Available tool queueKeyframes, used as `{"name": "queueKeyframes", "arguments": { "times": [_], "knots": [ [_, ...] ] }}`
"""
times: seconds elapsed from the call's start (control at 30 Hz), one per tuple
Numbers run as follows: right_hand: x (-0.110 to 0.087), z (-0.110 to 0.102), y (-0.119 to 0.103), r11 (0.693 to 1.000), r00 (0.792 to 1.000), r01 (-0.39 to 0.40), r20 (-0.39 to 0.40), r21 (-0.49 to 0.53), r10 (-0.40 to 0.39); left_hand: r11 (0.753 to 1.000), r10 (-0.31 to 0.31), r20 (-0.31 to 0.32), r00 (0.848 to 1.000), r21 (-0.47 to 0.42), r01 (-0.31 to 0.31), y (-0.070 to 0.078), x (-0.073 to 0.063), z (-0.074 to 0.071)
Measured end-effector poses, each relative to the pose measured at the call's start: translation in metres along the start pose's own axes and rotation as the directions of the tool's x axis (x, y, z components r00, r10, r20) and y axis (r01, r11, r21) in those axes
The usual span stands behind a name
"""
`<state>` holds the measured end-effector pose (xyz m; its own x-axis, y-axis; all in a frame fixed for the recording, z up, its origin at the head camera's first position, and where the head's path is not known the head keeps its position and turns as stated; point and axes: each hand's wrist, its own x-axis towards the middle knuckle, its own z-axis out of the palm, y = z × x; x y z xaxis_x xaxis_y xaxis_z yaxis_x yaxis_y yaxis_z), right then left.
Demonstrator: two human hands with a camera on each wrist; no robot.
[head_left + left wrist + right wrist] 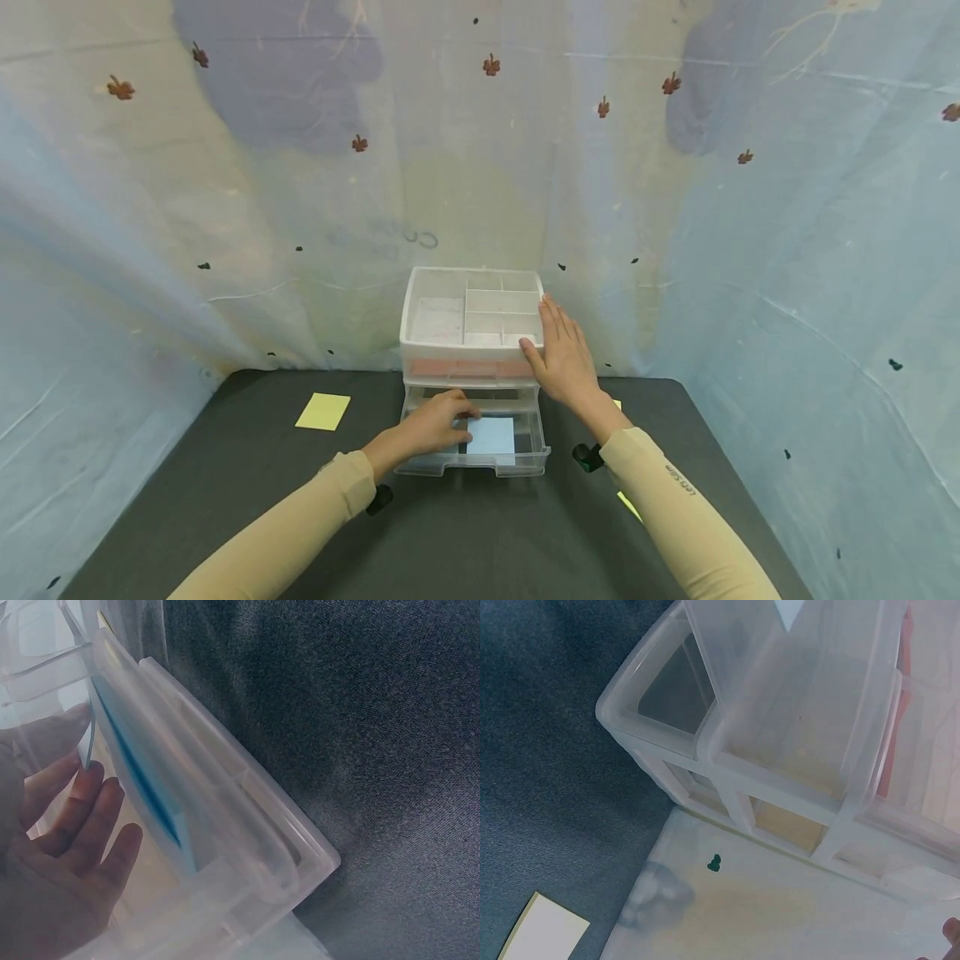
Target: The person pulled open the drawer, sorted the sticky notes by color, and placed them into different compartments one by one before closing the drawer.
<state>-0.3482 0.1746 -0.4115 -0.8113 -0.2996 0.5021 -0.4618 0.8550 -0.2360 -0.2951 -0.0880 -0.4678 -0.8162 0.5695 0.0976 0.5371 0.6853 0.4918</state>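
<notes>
A white and clear plastic drawer organizer (471, 385) stands against the back curtain, its lower clear drawer (517, 468) pulled out. My left hand (431, 425) reaches over this drawer. Between its thumb and fingers it pinches the edge of a light blue paper note (491, 437), which shows as a thin sheet (91, 739) in the left wrist view. A deeper blue edge (139, 776) appears behind the clear drawer wall there. My right hand (567, 358) rests on the organizer's upper right edge, fingers extended. Only its fingertips (952, 930) show in the right wrist view.
A yellow sticky note (322, 412) lies on the dark table (480, 542) left of the organizer. More yellow paper (630, 507) is partly hidden by the right arm. A pink layer (431, 368) shows in the upper drawer. Curtains (480, 200) surround the table.
</notes>
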Motion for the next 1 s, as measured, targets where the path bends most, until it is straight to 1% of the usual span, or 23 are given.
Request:
{"name": "queueKeyframes", "arguments": {
  "times": [0.13,0.27,0.37,0.5,0.73,0.87,1.0],
  "knots": [
    [0.0002,-0.0006,-0.0003,1.000,1.000,-0.006,0.004,-0.001,0.006,1.000,-0.008,0.011,1.000,0.007,0.008,0.0003,-0.0002,0.0000],
    [0.0001,-0.0009,0.0001,1.000,1.000,-0.003,-0.001,0.005,0.003,0.999,-0.014,0.029,0.999,0.051,0.013,0.0003,0.0002,0.0011],
    [0.0000,-0.0007,0.0004,1.000,1.000,0.002,-0.007,0.012,-0.002,0.996,-0.007,0.041,0.999,0.091,0.004,0.0001,0.0007,0.0019],
    [-0.0001,-0.0002,0.0010,1.000,1.000,0.008,-0.011,0.018,-0.008,0.994,-0.002,0.050,0.999,0.112,-0.003,0.0008,0.0008,0.0020],
    [0.0003,0.0009,0.0005,1.000,1.000,0.010,-0.013,0.020,-0.010,0.997,-0.002,0.046,0.999,0.073,-0.002,0.0004,-0.0011,-0.0003],
    [0.0003,0.0008,0.0003,1.000,1.000,0.006,-0.009,0.018,-0.006,1.000,-0.006,0.043,0.999,0.025,0.005,-0.0001,-0.0034,-0.0022],
    [0.0004,0.0005,0.0004,1.000,1.000,0.003,-0.011,0.016,-0.003,1.000,0.006,0.011,1.000,-0.028,-0.005,0.0015,-0.0081,-0.0060]
  ]
}}
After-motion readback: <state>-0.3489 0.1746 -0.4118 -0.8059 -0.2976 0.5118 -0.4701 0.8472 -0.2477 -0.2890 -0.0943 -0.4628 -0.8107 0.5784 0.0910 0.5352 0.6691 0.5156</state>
